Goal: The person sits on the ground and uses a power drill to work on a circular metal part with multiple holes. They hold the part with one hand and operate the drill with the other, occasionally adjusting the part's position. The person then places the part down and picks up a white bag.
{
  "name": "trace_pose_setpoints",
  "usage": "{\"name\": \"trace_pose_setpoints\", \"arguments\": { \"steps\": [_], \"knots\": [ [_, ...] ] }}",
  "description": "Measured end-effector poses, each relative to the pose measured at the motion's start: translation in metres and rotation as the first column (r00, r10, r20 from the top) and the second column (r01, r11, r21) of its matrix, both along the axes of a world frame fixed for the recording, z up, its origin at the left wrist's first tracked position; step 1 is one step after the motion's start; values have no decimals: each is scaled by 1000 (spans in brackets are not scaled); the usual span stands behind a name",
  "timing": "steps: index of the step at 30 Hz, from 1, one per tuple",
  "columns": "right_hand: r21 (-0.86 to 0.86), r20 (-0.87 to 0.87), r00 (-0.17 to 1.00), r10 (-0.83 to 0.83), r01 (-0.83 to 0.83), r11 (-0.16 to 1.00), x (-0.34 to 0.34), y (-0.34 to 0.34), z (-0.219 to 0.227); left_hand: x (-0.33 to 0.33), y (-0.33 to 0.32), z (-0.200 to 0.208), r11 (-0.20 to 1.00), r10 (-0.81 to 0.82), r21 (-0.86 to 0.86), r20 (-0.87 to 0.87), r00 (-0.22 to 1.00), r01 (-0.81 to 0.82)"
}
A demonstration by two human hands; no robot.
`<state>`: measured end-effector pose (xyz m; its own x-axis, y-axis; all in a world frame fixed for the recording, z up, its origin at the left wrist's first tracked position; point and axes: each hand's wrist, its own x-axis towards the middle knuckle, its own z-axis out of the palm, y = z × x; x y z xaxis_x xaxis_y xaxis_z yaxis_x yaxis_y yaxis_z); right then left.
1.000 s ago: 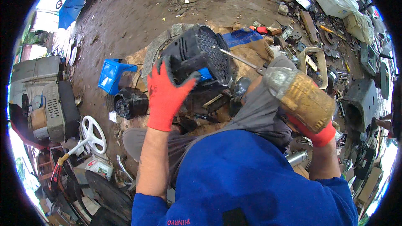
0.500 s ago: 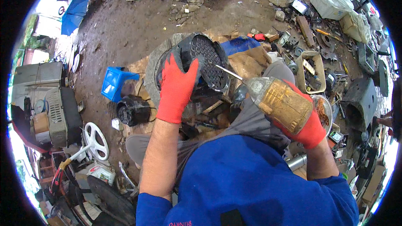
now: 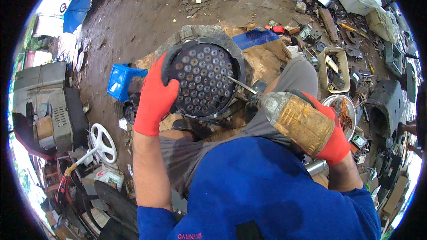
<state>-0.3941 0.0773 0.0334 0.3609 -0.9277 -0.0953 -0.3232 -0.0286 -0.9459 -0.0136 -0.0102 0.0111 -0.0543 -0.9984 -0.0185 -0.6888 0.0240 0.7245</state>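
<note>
A round black LED stage light (image 3: 202, 80) faces up between my knees, with rows of small clear lenses across its front. My left hand (image 3: 156, 95), in a red and dark work glove, is closed round its left rim. In my right hand (image 3: 332, 138), gloved the same way, is a worn power drill (image 3: 302, 118) with a yellowish, tape-like body and a grey nose. Its long thin bit (image 3: 242, 84) points left, the tip over the right part of the lamp face; whether it touches cannot be made out. Beneath the lamp is a grey angular block (image 3: 195, 31).
A blue plastic stool (image 3: 122, 82) stands to the left, above a white steering-wheel-like ring (image 3: 103, 143). At right are a beige bin of parts (image 3: 334, 70) and a metal bowl (image 3: 349, 111). Scrap and tools lie along both sides; flattened cardboard (image 3: 260, 60) lies beyond the block.
The stage light has tipped from a steep slant to lie face up. My left hand has shifted left, from its top to its left rim. The drill has moved slightly down and right.
</note>
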Motion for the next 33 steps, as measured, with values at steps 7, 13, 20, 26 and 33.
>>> {"name": "trace_pose_setpoints", "arguments": {
  "steps": [7, 13, 20, 26, 33],
  "knots": [
    [-26, -15, 999, 37, -37, 999, 6, 0, 4, -17, -4, -1, 985, -44, -145, 276, 960, 87],
    [-3, 51, 998, 24, -24, 1000, 11, -1, 7, -32, -7, 12, 990, -27, -118, 361, 932, 74],
    [-145, -47, 993, 109, -115, 983, 14, -14, 9, -62, -9, 6, 979, 116, -199, 707, 698, 39],
    [-153, -52, 995, 85, -92, 984, 24, -20, 3, -61, -8, 0, 976, 142, -220, 669, 730, 12],
    [-131, 25, 996, 82, -78, 988, 29, -27, -2, -59, -6, -1, 967, 185, -253, 623, 760, -28]
  ]
}}
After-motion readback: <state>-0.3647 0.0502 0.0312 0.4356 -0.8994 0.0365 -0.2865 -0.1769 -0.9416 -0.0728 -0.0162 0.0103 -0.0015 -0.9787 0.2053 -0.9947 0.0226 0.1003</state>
